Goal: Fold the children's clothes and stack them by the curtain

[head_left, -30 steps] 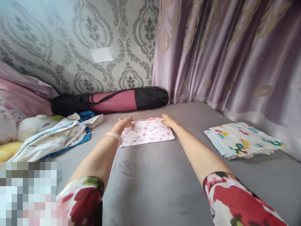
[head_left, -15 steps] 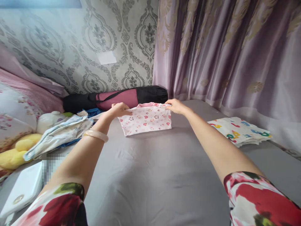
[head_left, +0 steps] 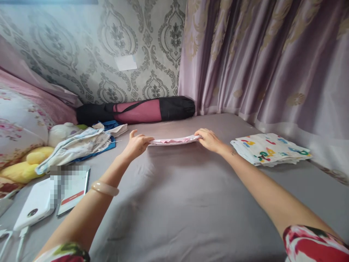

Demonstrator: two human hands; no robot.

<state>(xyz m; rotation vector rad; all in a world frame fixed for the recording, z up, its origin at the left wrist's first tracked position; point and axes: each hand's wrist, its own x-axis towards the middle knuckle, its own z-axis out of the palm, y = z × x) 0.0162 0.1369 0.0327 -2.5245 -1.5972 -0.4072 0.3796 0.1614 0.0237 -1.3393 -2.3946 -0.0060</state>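
Note:
A folded white-and-pink printed garment [head_left: 176,140] is stretched level between my two hands, seen nearly edge-on just above the grey bed sheet. My left hand [head_left: 137,145] pinches its left end between thumb and fingers, with one finger raised. Its right end is gripped by my right hand [head_left: 208,139]. The printed face seen earlier is turned out of sight, so only the thin folded edge shows. Whether its underside touches the sheet I cannot tell.
Folded cloth with colourful prints [head_left: 272,147] lies at right. Crumpled clothes [head_left: 81,145], a yellow plush toy [head_left: 24,167], a white power bank [head_left: 36,202] with cables and a phone [head_left: 72,196] are at left. A black-and-pink long bag [head_left: 139,110] lies along the wall.
Both hands have come lower and nearer with the garment. It has tipped from showing its printed face to edge-on. More of the phone and power bank shows at left.

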